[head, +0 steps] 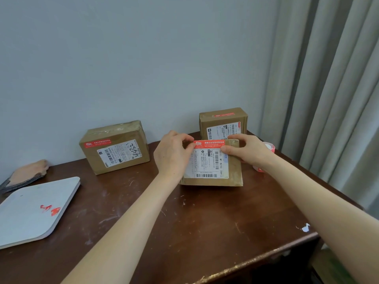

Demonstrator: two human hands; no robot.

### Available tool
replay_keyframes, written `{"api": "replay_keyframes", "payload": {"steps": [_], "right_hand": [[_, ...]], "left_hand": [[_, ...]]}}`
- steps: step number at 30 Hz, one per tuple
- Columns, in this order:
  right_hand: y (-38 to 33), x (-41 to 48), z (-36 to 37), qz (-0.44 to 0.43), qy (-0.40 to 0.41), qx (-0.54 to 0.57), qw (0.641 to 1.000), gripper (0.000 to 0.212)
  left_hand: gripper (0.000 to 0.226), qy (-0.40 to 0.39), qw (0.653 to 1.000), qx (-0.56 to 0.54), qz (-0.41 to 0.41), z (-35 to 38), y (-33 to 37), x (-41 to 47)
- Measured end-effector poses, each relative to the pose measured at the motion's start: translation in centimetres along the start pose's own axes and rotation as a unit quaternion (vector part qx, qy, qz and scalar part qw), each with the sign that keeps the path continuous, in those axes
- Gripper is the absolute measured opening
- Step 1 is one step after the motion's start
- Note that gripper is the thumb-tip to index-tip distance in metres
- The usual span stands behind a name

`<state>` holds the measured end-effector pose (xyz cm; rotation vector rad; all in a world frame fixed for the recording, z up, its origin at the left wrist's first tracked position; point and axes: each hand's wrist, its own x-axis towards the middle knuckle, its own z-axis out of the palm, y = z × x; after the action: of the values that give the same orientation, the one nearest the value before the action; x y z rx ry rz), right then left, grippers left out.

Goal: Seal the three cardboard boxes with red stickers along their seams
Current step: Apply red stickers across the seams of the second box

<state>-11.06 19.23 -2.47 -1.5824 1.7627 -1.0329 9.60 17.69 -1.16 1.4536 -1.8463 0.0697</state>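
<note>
Three brown cardboard boxes stand on a dark wooden table (194,232). The left box (114,147) bears a red sticker along its top front edge. The back right box (223,121) has a red sticker on its top. The middle box (213,167) lies nearest me, with a red sticker (209,143) at its far top edge above the white shipping label. My left hand (174,154) pinches the sticker's left end. My right hand (246,150) holds its right end against the box.
A roll of red stickers (269,147) sits behind my right wrist near the table's right edge. A white tray (30,210) with red scraps lies at the left, and a brown cloth object (26,174) behind it. Curtains hang at the right.
</note>
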Motion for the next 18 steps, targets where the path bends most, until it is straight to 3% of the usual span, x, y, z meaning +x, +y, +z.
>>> {"api": "replay_keyframes", "payload": {"steps": [18], "right_hand": [[-0.25, -0.25, -0.08, -0.001, -0.002, 0.008, 1.000, 0.072]], "left_hand": [[0.013, -0.019, 0.999, 0.034, -0.004, -0.48, 0.32, 0.69]]}}
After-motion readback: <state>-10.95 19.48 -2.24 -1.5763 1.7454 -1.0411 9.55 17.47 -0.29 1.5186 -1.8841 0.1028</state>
